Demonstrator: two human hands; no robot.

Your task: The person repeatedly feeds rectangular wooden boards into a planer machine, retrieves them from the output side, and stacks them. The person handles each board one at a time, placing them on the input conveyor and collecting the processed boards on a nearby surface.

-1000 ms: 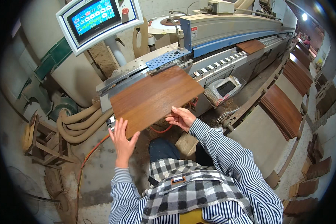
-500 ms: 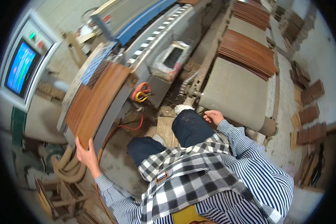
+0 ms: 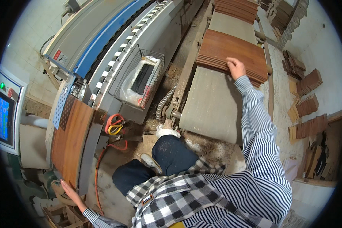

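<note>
My left hand (image 3: 67, 188) is open, fingers extended beside the near end of a brown wood-grain board (image 3: 70, 148). The board lies on the machine's feed table, its far part meeting a perforated blue plate (image 3: 62, 106). My right hand (image 3: 235, 67) has its fingers curled at the near edge of a stack of similar boards (image 3: 231, 49) on a beige conveyor belt (image 3: 212, 106); whether they grip a board is unclear.
At the left stand a control panel (image 3: 5, 117) and the long machine (image 3: 87, 34), with a wire basket (image 3: 112, 89) on its side, orange hoses (image 3: 112, 123) and a chain (image 3: 167, 98). More board stacks (image 3: 307, 83) lean along the right wall.
The view has swung right. Both hands held the board earlier; now it lies lengthwise on the machine and my right hand has moved over to the stack on the conveyor.
</note>
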